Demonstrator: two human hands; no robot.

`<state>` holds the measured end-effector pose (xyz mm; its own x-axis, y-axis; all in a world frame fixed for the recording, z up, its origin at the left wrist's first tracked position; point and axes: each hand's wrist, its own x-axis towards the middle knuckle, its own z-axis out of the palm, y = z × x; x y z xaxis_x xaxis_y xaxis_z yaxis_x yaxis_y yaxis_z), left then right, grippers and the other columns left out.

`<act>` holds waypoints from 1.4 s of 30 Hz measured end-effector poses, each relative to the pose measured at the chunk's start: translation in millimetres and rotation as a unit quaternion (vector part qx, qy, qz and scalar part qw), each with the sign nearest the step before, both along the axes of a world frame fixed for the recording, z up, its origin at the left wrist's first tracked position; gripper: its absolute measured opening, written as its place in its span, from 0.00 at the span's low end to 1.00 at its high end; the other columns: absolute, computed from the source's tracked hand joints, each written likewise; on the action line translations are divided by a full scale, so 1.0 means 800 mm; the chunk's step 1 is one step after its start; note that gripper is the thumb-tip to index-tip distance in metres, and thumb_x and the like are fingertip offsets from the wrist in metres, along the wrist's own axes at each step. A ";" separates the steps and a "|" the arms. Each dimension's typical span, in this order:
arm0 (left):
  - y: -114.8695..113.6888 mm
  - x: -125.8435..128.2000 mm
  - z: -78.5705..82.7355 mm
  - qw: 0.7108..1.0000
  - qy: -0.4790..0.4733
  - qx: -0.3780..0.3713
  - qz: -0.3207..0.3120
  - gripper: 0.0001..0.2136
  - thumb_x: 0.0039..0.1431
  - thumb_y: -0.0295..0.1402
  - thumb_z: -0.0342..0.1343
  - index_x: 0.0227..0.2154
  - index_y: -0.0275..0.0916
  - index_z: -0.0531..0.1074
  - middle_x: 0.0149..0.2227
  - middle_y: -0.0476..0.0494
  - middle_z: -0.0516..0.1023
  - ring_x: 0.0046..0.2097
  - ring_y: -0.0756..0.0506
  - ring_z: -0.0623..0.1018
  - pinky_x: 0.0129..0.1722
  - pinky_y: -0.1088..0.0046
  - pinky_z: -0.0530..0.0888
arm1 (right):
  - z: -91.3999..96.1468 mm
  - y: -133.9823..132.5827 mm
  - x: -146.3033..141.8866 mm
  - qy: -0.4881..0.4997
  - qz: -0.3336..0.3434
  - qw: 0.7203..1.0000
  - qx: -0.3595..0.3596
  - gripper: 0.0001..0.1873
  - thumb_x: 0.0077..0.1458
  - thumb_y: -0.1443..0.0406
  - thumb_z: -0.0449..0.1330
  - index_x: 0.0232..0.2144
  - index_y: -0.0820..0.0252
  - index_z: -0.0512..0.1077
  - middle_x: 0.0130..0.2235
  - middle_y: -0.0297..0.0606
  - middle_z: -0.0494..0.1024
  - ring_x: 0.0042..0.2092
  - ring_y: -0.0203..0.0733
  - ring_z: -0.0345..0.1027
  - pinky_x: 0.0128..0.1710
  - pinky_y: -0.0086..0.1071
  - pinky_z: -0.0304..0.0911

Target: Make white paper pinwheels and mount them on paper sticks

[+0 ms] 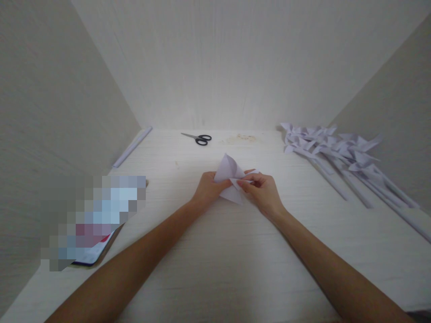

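A white paper pinwheel head [228,168], with folded, pointed blades, is between both hands over the middle of the table. My left hand [206,190] is closed on its left side, the thumb lying across the paper toward the centre. My right hand [264,190] pinches a paper blade on the right side between thumb and fingers. One pointed blade stands up at the top and another corner hangs below the thumbs. The fingers behind the paper are mostly hidden.
Black-handled scissors [202,139] lie near the back wall. A rolled paper stick [132,147] rests at the left wall. A phone [90,255], partly blurred out, lies front left. Several finished paper pinwheels on sticks [332,146] are heaped at the right. Walls close in three sides.
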<state>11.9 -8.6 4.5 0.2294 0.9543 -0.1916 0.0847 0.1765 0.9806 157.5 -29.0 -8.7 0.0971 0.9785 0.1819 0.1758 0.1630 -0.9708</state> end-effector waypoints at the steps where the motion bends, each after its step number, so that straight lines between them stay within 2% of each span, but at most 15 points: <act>1: 0.000 0.000 0.000 1.000 0.003 0.003 -0.001 0.14 0.36 0.39 0.58 0.23 0.31 0.72 0.20 0.45 0.72 0.22 0.50 0.70 0.20 0.77 0.64 | 0.000 0.000 0.000 0.000 0.001 1.000 -0.001 0.07 0.38 0.62 0.61 0.21 0.62 0.73 0.31 0.36 0.69 0.26 0.31 0.60 0.22 0.27 0.53; 7: 0.001 -0.001 -0.001 1.000 0.014 0.005 0.001 0.15 0.35 0.40 0.58 0.22 0.31 0.71 0.20 0.46 0.71 0.21 0.51 0.69 0.19 0.77 0.63 | 0.005 -0.002 0.002 -0.014 0.006 1.000 -0.008 0.08 0.37 0.61 0.62 0.20 0.62 0.73 0.32 0.38 0.70 0.29 0.34 0.62 0.26 0.29 0.56; 25: 0.003 -0.003 -0.006 1.000 0.013 0.020 0.001 0.15 0.35 0.40 0.58 0.24 0.31 0.72 0.20 0.46 0.71 0.21 0.50 0.70 0.20 0.77 0.64 | 0.012 -0.005 0.002 -0.011 0.006 1.000 -0.021 0.09 0.35 0.61 0.63 0.18 0.62 0.72 0.32 0.37 0.70 0.28 0.34 0.62 0.26 0.30 0.56; 31: 0.002 -0.002 -0.006 1.000 -0.001 0.015 0.002 0.14 0.35 0.39 0.58 0.23 0.31 0.71 0.20 0.46 0.71 0.21 0.50 0.70 0.19 0.77 0.63 | 0.009 -0.004 0.004 -0.004 0.012 1.000 -0.012 0.10 0.35 0.60 0.63 0.17 0.62 0.71 0.33 0.38 0.70 0.29 0.34 0.62 0.26 0.29 0.56; 33: 0.002 -0.001 -0.004 1.000 0.001 0.008 0.013 0.15 0.35 0.39 0.58 0.23 0.31 0.71 0.20 0.46 0.71 0.21 0.50 0.69 0.19 0.77 0.63 | 0.007 -0.004 0.004 0.000 0.011 1.000 -0.014 0.10 0.35 0.60 0.63 0.18 0.62 0.71 0.30 0.36 0.71 0.27 0.33 0.61 0.24 0.29 0.56; 37: 0.005 -0.002 -0.004 0.998 -0.002 0.007 0.055 0.15 0.35 0.38 0.58 0.24 0.30 0.71 0.23 0.44 0.73 0.23 0.49 0.71 0.22 0.75 0.66 | 0.009 -0.004 0.004 0.060 0.029 0.997 -0.038 0.10 0.38 0.59 0.62 0.20 0.61 0.71 0.22 0.32 0.69 0.23 0.31 0.60 0.23 0.27 0.56; 42: 0.011 -0.009 -0.009 0.993 -0.056 0.021 0.099 0.17 0.35 0.38 0.59 0.27 0.30 0.71 0.25 0.43 0.74 0.25 0.49 0.71 0.25 0.73 0.68 | 0.018 -0.001 0.011 0.204 0.028 0.978 -0.032 0.09 0.42 0.59 0.59 0.26 0.57 0.68 0.31 0.31 0.72 0.26 0.29 0.65 0.24 0.24 0.59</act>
<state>5.1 0.3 -2.4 0.0548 0.9894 -0.1345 -0.0574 0.1376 0.9888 166.4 -29.9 5.7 0.0955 0.9925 0.0763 -0.2362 0.0971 -0.9668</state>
